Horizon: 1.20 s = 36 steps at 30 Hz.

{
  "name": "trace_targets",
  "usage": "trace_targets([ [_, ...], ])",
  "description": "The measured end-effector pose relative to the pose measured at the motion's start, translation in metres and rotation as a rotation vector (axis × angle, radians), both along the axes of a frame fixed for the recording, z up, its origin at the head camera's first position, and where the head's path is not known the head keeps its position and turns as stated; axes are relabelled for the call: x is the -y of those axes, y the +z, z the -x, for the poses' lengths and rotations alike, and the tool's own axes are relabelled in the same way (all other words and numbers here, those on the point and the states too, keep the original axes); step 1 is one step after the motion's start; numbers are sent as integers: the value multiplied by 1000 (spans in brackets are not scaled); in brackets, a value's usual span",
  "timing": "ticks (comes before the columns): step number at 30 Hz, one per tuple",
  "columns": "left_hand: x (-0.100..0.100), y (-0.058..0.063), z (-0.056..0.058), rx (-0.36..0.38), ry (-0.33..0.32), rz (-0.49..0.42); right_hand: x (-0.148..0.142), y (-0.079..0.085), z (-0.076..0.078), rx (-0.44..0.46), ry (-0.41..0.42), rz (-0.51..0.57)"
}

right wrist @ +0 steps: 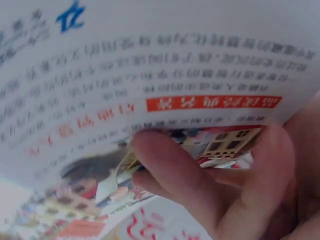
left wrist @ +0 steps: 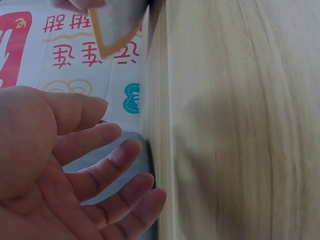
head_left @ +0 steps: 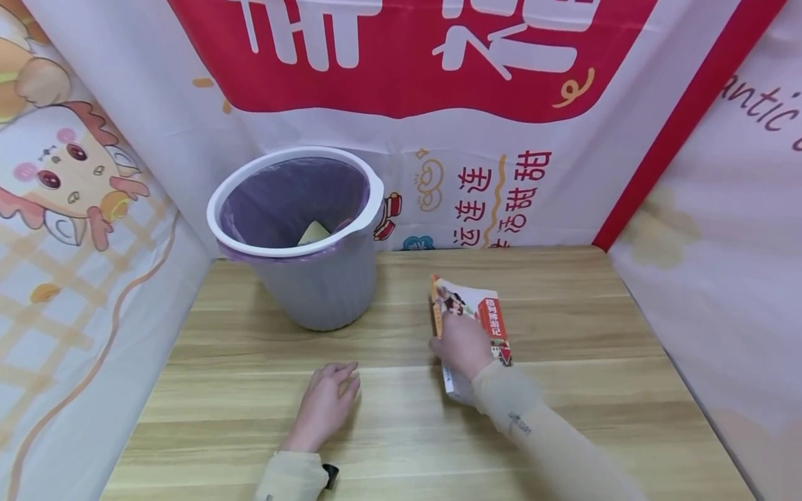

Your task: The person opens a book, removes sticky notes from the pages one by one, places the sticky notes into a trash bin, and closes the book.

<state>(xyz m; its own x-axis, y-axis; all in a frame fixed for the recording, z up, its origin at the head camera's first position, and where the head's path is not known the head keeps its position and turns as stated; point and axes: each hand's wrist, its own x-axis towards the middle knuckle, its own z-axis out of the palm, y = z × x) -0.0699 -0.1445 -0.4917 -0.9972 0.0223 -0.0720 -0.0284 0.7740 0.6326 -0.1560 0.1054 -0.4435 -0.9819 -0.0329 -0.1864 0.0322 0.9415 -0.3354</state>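
A thin illustrated paperback book (head_left: pixel 492 316), with a red title block on its white cover, is in my right hand (head_left: pixel 465 342) above the right part of the table. The right wrist view shows its printed back cover (right wrist: pixel 210 102) close up, with the fingers (right wrist: pixel 175 162) bent against it. My left hand (head_left: pixel 326 403) is held low over the table in front of the bin, holding nothing. In the left wrist view its fingers (left wrist: pixel 117 157) are spread and slightly bent, and a blurred corner of the book (left wrist: pixel 117 27) appears at the top.
A grey bin (head_left: pixel 319 296) with a white rim and purple liner stands at the table's back left. Inside lies a pale yellowish item (head_left: pixel 313 233), partly hidden by the rim. Printed cloths (head_left: pixel 401 83) enclose the wooden table (head_left: pixel 401 431) behind and at both sides.
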Motion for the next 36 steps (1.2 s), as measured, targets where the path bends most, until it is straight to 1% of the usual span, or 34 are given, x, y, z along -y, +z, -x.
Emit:
trace_targets([
  [4,-1,-1,0,3,-1,-3,24,-19,-6,-22,63,-79],
  [9,-3,-1,-1,-6,-14,10,47,-34,-8,-19,100,-202],
  [13,-3,-1,-4,0,-7,20,61,-44,-16,-77,159,-332],
  [18,-3,-2,-7,-18,-15,24,69,-47,-29,-164,221,-399],
  [22,-3,-4,-9,-22,-16,30,69,-54,-36,-231,267,-452],
  [27,-5,-4,-10,-14,-17,26,66,-57,-40,-276,282,-475],
  [31,-5,-2,-10,-16,-23,21,64,-58,-39,-270,287,-477],
  [34,-5,-2,-9,-6,-23,18,60,-55,-38,-201,281,-438],
  [36,-4,-2,-9,6,-22,23,55,-49,-36,-142,259,-379],
])
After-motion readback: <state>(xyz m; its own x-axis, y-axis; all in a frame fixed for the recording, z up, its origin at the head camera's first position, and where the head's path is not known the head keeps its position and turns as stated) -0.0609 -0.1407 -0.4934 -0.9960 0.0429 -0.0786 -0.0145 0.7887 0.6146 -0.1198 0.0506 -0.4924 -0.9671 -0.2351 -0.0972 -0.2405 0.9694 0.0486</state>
